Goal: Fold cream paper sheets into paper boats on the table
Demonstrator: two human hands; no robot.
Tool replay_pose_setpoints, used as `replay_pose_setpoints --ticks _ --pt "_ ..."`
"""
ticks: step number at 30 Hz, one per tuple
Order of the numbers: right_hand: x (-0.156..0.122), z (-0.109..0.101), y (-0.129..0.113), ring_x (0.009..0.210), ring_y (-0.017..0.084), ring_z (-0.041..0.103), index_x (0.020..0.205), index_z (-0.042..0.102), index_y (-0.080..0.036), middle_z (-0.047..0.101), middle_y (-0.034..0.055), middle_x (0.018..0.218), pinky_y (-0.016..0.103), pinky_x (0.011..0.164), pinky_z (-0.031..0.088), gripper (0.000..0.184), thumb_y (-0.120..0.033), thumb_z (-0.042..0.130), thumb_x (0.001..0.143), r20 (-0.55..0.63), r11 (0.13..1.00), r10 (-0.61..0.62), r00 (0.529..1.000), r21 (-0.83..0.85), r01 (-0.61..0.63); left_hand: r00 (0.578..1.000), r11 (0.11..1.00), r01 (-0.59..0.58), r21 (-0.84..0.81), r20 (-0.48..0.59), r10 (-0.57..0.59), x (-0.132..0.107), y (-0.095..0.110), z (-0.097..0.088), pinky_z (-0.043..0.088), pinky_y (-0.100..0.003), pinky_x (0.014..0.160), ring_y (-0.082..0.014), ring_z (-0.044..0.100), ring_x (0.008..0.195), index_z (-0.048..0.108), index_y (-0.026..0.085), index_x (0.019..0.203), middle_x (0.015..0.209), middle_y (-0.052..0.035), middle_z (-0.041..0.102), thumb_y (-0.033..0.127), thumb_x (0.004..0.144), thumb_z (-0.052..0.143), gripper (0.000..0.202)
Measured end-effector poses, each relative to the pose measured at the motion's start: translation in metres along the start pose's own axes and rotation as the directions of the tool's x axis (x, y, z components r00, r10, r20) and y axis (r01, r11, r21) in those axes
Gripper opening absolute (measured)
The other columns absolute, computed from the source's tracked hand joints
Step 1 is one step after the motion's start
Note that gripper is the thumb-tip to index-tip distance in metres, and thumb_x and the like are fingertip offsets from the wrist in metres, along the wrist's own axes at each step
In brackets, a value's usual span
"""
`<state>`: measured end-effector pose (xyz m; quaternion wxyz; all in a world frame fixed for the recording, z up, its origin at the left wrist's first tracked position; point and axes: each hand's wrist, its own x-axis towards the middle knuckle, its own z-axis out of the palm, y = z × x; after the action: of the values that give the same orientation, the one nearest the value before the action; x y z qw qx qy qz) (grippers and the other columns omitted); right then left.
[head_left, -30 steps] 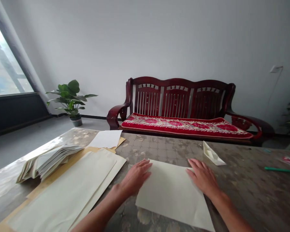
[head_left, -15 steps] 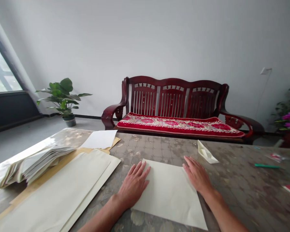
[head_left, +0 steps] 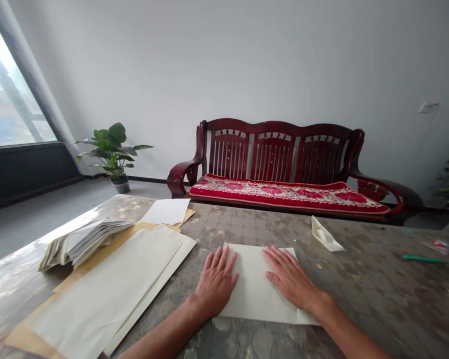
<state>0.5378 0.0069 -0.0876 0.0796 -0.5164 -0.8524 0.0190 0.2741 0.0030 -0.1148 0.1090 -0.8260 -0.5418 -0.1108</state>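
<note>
A cream sheet of paper (head_left: 252, 291) lies flat on the patterned tabletop in front of me. My left hand (head_left: 217, 279) rests with fingers spread over the sheet's left edge. On its right part lies my right hand (head_left: 290, 276), palm down and fingers stretched out. Neither hand grips anything. Beyond the right hand sits a folded paper boat (head_left: 325, 235) of the same cream colour.
Large cream sheets (head_left: 112, 289) lie at the left over brown paper, beside a stack of folded papers (head_left: 82, 242) and a white sheet (head_left: 166, 211). A green pen-like stick (head_left: 423, 259) lies at the right. Past the table stands a wooden bench (head_left: 273, 154).
My right hand has moved left from the sheet's right edge onto its surface. The left hand stays at the left edge. The view has turned slightly left.
</note>
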Motion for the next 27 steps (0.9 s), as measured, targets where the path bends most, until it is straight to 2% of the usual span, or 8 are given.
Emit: replay_pose_setpoints --ticks 3,7,11,13,15,18,23,27 --pt "-0.013 0.005 0.000 0.146 0.021 0.022 0.152 0.027 -0.026 0.024 0.0039 0.159 0.046 0.120 0.021 0.058 -0.051 0.028 0.100 0.044 1.000 0.010 0.999 -0.017 -0.010 1.000 1.000 -0.006 0.008 0.015 0.006 0.000 0.000 -0.003 0.033 -0.051 0.112 -0.0314 0.036 0.140 0.039 0.026 0.147 0.154 -0.0105 0.038 0.031 0.094 0.047 0.054" --pt "-0.032 0.008 0.012 0.146 0.022 0.022 0.153 0.026 -0.023 0.023 0.0054 0.159 0.048 0.119 0.020 0.060 -0.051 0.028 0.099 0.026 0.996 0.092 0.995 -0.007 -0.092 0.999 1.000 -0.013 -0.011 0.036 0.014 0.001 -0.001 -0.004 0.032 -0.052 0.112 -0.0323 0.035 0.141 0.040 0.024 0.147 0.154 -0.0117 0.036 0.034 0.094 0.047 0.055" --pt "-0.045 -0.010 0.021 0.143 0.023 0.031 0.149 0.037 -0.023 0.034 0.0071 0.155 0.047 0.117 0.025 0.059 -0.051 0.035 0.096 0.050 0.982 0.146 0.988 0.111 -0.151 0.999 0.998 -0.028 -0.064 0.040 0.030 0.001 -0.005 -0.003 0.031 -0.053 0.112 -0.0333 0.034 0.141 0.040 0.024 0.147 0.154 -0.0126 0.036 0.037 0.094 0.048 0.055" --pt "-0.052 -0.027 0.018 0.138 0.024 0.040 0.145 0.044 -0.025 0.043 0.0075 0.151 0.044 0.115 0.030 0.058 -0.045 0.045 0.091 0.060 0.971 0.144 0.988 0.186 -0.153 0.999 0.995 -0.028 -0.091 0.029 0.031 0.000 -0.007 -0.004 0.031 -0.053 0.113 -0.0331 0.034 0.141 0.041 0.024 0.146 0.154 -0.0121 0.037 0.039 0.095 0.048 0.054" --pt "-0.060 -0.044 0.010 0.131 0.025 0.048 0.139 0.052 -0.028 0.051 0.0061 0.145 0.040 0.111 0.035 0.060 -0.034 0.058 0.079 0.069 0.973 0.091 0.993 0.207 -0.104 0.999 0.993 -0.021 -0.115 0.046 0.026 0.001 -0.008 -0.007 0.030 -0.053 0.113 -0.0330 0.033 0.142 0.042 0.024 0.146 0.154 -0.0118 0.037 0.040 0.094 0.048 0.054" --pt "-0.073 -0.058 -0.005 0.123 0.024 0.053 0.129 0.059 -0.033 0.058 0.0020 0.137 0.037 0.106 0.038 0.064 -0.019 0.057 0.067 0.098 0.987 -0.004 0.995 0.157 -0.011 0.994 0.989 0.003 -0.148 0.107 0.013 0.002 -0.008 -0.012 0.029 -0.053 0.114 -0.0328 0.031 0.143 0.043 0.024 0.145 0.154 -0.0118 0.036 0.041 0.093 0.051 0.055" --pt "-0.078 -0.053 -0.019 0.106 0.020 0.059 0.118 0.063 -0.029 0.066 0.0035 0.119 0.031 0.094 0.042 0.056 -0.007 0.048 0.069 0.074 0.999 -0.049 0.996 0.020 0.048 0.986 0.968 0.024 -0.249 0.164 0.018 0.003 -0.012 -0.021 0.027 -0.054 0.115 -0.0316 0.029 0.144 0.046 0.024 0.143 0.155 -0.0119 0.034 0.039 0.092 0.054 0.054" --pt "-0.071 -0.043 -0.021 0.092 0.019 0.060 0.104 0.065 -0.026 0.067 0.0034 0.101 0.030 0.083 0.041 0.050 0.002 0.042 0.069 0.029 0.996 -0.047 0.998 -0.079 0.049 0.979 0.883 -0.017 -0.468 0.171 0.110 0.000 -0.030 -0.034 0.029 -0.052 0.116 -0.0290 0.031 0.143 0.057 0.023 0.134 0.149 -0.0106 0.045 0.039 0.097 0.044 0.043"
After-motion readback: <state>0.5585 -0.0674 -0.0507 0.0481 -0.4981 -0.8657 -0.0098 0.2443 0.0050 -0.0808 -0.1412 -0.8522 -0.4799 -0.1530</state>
